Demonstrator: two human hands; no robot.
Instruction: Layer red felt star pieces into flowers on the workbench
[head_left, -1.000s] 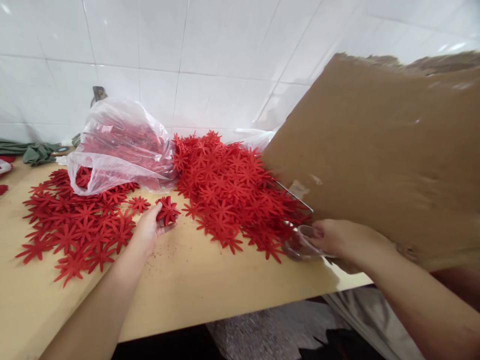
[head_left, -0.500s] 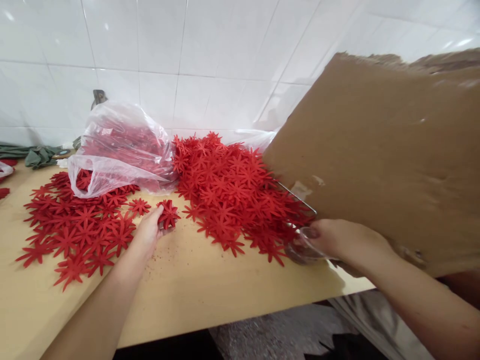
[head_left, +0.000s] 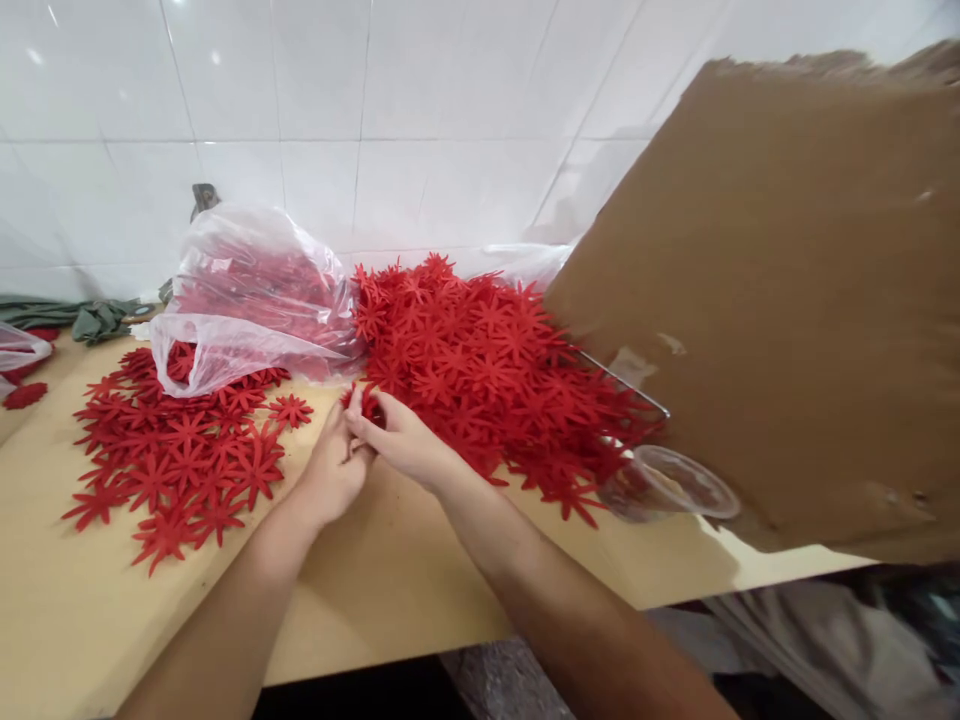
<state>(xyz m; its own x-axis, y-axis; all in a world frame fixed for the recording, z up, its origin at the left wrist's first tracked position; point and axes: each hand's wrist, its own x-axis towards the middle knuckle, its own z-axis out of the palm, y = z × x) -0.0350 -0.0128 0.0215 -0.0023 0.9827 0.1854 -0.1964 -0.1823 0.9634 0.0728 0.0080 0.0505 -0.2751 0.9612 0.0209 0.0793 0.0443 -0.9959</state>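
Back from the near edge of the worktop (head_left: pixel 420 590), the left hand (head_left: pixel 334 478) and right hand (head_left: pixel 409 442) meet, each grip narrow around one red flower (head_left: pixel 370 404), presumably to steady it, between a left pile (head_left: pixel 180 452) and right pile (head_left: pixel 480 360) within reach.

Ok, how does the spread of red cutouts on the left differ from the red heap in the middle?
The left spread lies low and fairly flat, while the middle heap is piled higher. The clear plastic bag overlaps the back of the left spread; the middle heap's right end lies by the clear cup. Both consist of red, many-pointed cutouts on the table.
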